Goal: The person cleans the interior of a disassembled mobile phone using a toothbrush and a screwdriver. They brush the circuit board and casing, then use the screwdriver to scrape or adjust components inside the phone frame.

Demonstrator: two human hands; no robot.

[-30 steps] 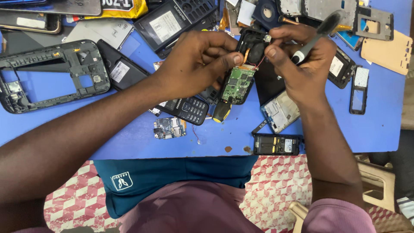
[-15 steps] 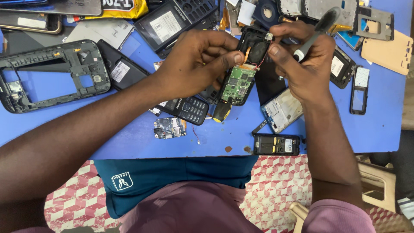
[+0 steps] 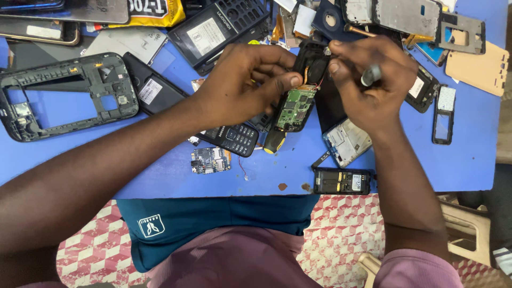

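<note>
Head view, looking down on a blue tabletop [image 3: 160, 176] crowded with phone parts.

Left hand [image 3: 240, 85]: raised above the tabletop centre, fingers [image 3: 290, 81] clenched on the upper edge of a green circuit board [image 3: 295, 109]. The board hangs roughly upright, tilted a little, its lower end just above a yellow-and-black screwdriver handle [image 3: 274, 143] lying on the tabletop.

Right hand [image 3: 373, 88]: opposite the left, thumb and forefinger pinching the top of a black phone housing [image 3: 312, 58] that sits directly above the board and touches it. Thin red and orange wires [image 3: 314, 85] run between housing and board. A dark tool with a grey tip [image 3: 372, 74] is tucked under the remaining curled fingers of this hand; how firmly it is held cannot be told.

Surroundings:
- black keypad phone [image 3: 232, 137] lying flat under the left wrist
- small loose board [image 3: 210, 160] just below that phone, near the tabletop's front edge
- large black phone frame [image 3: 64, 93] far left, well apart from the hands
- silver inner chassis [image 3: 346, 143] beneath the right wrist
- black phone back with exposed contacts [image 3: 341, 181] at the front edge
- narrow black bezel [image 3: 444, 114] and a tan cover plate [image 3: 477, 66] to the right

Below the tabletop: a teal shirt [image 3: 213, 224], red-and-white patterned floor [image 3: 90, 250]
</note>
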